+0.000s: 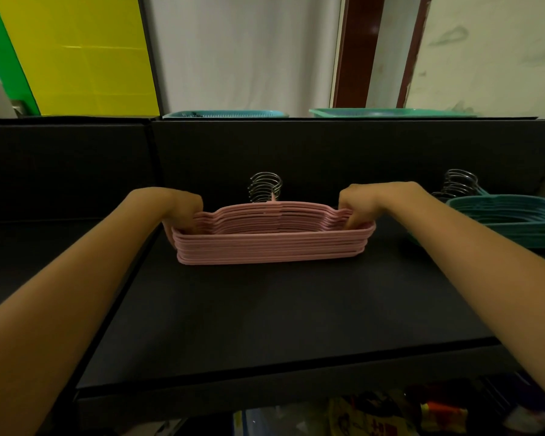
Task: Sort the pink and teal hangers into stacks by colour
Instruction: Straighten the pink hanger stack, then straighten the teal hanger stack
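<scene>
Well up and to the left of the pink stack [269, 243], beyond the black back wall: a yellow panel [85, 55] edged with green.

At the left end of the pink stack: the left grip [183, 212], clamped on it, fingers curled down over the outer edge of the hangers, forearm stretched out over the black bench [265, 309].

In the middle of the bench, towards its back: the pink stack itself, lying flat, hangers piled one on another, long straight bars to the front, shoulders roughly in line. Just behind the middle of the pink stack: its metal hooks [266, 187], bunched together and pointing up against the back wall.

Above and behind the pink stack, on top of the back wall: a blue basket [224, 114].

At the right end of the pink stack: the right grip [357, 204], clamped on the upper hangers, fingertips tucked down against them.

Above and to the right of the pink stack, beside the blue basket: a green basket [390, 112].

To the right of the pink stack, apart from it, on the same bench: the teal stack [504, 218], also lying flat, partly cut off by the frame edge, hooks to the rear.
</scene>
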